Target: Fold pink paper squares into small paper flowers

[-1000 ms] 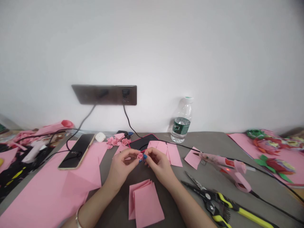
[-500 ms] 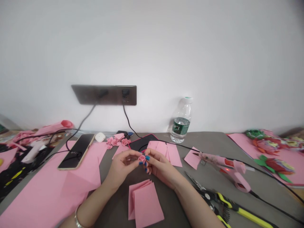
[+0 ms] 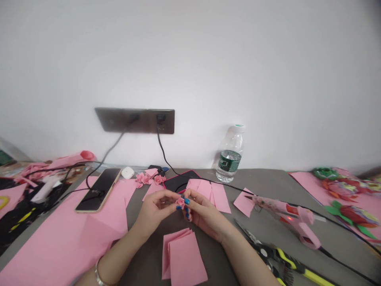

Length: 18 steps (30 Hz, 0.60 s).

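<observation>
A pink paper flower (image 3: pixel 180 203) is pinched by the left hand (image 3: pixel 154 210) and right hand (image 3: pixel 206 216); clear liquid (image 3: pixel 226 175) is held in a capped bottle (image 3: pixel 230 157) far on the desk (image 3: pixel 269 179).

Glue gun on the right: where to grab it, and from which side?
Likely the handle, from the near right: the glue gun lies with its handle slanting that way and its nozzle pointing left. A red light glows on it, so the nozzle may be hot; stay clear.
</observation>
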Tool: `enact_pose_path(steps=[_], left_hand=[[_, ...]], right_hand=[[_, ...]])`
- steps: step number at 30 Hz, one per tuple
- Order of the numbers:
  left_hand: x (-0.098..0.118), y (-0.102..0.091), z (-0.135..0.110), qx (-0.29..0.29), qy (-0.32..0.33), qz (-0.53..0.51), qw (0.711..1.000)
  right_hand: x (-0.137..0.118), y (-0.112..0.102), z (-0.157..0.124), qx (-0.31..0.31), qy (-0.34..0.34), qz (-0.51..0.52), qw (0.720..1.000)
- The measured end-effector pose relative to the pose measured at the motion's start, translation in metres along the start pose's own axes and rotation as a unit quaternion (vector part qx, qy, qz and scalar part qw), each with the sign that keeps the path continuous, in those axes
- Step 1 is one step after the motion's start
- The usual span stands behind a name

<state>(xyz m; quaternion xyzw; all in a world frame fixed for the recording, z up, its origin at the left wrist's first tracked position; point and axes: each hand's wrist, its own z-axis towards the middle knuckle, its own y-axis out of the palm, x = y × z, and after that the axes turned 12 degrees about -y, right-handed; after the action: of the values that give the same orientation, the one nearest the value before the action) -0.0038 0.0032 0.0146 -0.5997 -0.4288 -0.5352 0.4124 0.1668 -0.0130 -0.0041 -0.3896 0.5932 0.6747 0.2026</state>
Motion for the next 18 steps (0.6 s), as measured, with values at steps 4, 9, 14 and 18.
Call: enact_pose_path(steps=[4, 9, 14, 18], left_hand=[[-0.0008, -0.0005, 0.0015, 0.007, -0.017, -0.011, 1.0], [-0.003, 0.0004, 0.0026, -0.02, -0.038, -0.026, 0.999], [-0.0038, 0.0026, 0.002, -0.047, -0.035, -0.021, 0.998], [-0.0038, 0.0024, 0.0018, -0.019, -0.06, -0.054, 0.997]], right_hand=[[0.0015, -0.0004, 0.0018, 0.003, -0.004, 0.005, 1.0], [0.0017, -0.0012, 0.0051, 0.037, -0.089, -0.032, 0.995], [0.0023, -0.0055, 0.0069, 0.041, -0.132, -0.145, 0.98], [0.004, -0.006, 0.0083, 0.042, -0.123, -0.179, 0.975]])
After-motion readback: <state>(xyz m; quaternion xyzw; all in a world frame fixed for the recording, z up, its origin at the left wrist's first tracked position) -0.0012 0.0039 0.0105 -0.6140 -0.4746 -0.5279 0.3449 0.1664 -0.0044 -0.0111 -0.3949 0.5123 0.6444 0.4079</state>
